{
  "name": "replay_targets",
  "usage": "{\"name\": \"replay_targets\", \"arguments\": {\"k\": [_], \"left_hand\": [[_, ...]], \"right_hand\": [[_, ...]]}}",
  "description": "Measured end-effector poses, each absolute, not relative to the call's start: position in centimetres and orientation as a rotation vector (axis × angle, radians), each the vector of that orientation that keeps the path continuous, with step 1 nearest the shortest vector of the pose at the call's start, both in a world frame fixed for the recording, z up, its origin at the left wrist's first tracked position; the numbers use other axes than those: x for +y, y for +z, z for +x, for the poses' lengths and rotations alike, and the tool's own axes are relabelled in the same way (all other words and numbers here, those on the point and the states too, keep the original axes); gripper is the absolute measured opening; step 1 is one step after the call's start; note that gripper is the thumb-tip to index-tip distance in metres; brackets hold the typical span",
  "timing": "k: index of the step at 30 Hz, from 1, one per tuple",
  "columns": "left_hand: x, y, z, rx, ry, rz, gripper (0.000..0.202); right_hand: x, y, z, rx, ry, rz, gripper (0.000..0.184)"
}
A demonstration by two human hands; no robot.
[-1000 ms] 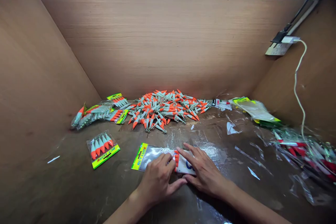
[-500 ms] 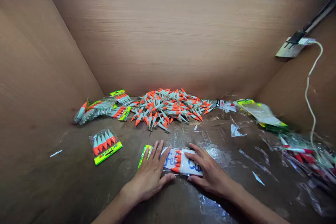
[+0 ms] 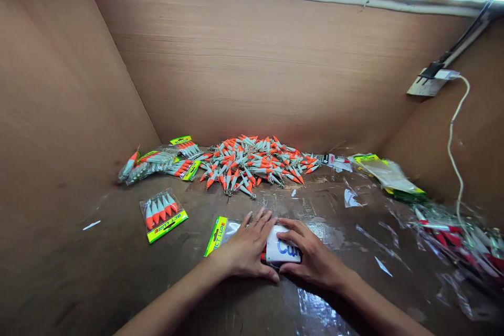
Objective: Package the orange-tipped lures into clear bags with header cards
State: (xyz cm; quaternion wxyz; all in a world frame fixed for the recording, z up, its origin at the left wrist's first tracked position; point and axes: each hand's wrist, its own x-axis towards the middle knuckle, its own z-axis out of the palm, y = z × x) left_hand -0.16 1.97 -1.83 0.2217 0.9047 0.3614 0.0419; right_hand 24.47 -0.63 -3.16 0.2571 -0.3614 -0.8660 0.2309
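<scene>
On the tabletop before me lies a clear plastic packet with a yellow-green "BCT LURE" header (image 3: 216,236). My left hand (image 3: 250,247) rests flat across the packet, fingers stretched out, covering most of its middle. At the packet's right end, a white card (image 3: 281,247) with blue handwriting lies over the fishing lures. Only a little orange-red of these lures shows beside the left hand. My right hand (image 3: 311,252) grips the card's right part, fingers along the top and thumb at the lower edge. The two hands nearly touch.
A pile of orange-and-white lures (image 3: 252,163) lies at the back. Filled packets (image 3: 157,165) are stacked to its left, and one packet (image 3: 163,212) lies nearer. Empty bags (image 3: 389,176), red-and-white lures in plastic (image 3: 452,231) and a white cable (image 3: 452,131) are on the right.
My left hand has slid right along the packet, baring the header and covering the exposed lures and writing. My right hand stays at the card. The camera view has tilted slightly upward.
</scene>
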Motion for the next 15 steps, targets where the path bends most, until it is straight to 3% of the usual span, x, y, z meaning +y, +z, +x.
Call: {"name": "replay_targets", "arguments": {"k": [3,8,15], "left_hand": [[3.1,-1.5,1.6,0.966,0.128,2.525,0.126],[3.2,-1.9,3.3,1.004,0.207,2.534,0.128],[2.6,-2.4,3.9,0.922,0.323,2.549,0.111]], "right_hand": [[-0.8,-3.0,24.5,-2.313,0.578,-0.971,0.063],[-0.9,-2.6,24.9,-2.287,0.534,-1.001,0.095],[-1.4,-2.1,25.1,-2.216,0.500,-0.985,0.108]]}}
